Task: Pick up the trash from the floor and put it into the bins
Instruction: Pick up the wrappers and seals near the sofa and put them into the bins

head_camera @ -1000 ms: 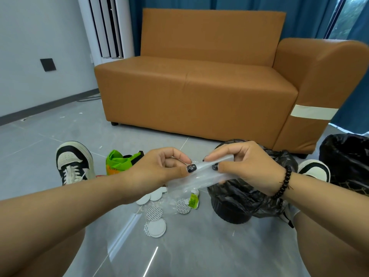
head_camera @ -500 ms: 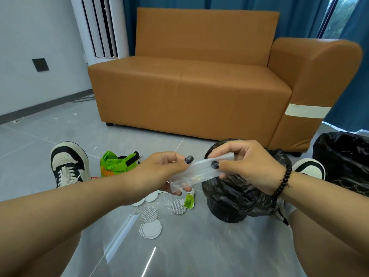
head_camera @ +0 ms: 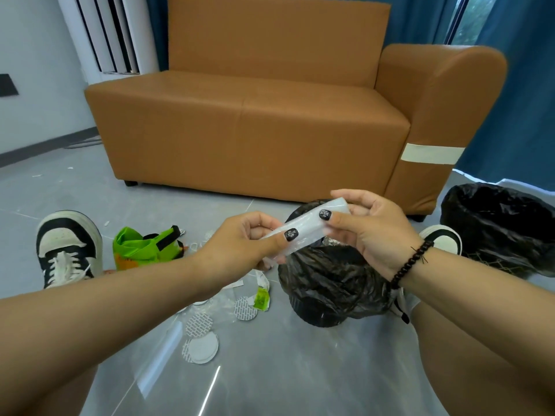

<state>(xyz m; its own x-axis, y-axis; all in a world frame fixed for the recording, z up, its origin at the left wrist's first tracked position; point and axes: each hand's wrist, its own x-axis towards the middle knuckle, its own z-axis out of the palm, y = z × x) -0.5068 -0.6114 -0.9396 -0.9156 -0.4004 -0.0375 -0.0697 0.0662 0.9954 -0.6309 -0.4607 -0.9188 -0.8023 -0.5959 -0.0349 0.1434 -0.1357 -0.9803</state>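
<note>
Trash wrapper (head_camera: 303,232), pinched in both hands' curled fingers (head_camera: 289,234), has risen toward twelve o'clock over the bin (head_camera: 330,283), we judge ready to drop.

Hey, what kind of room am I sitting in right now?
Probably a living room or lounge: a brown sofa, blue curtains by a window, and a standing air conditioner on a grey tiled floor.

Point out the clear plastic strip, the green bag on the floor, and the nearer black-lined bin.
clear plastic strip (head_camera: 306,229), head view, on its middle between the two thumbs.
green bag (head_camera: 141,247), head view, on its crumpled green front.
nearer black-lined bin (head_camera: 330,283), head view, on the black liner over its side.
</note>
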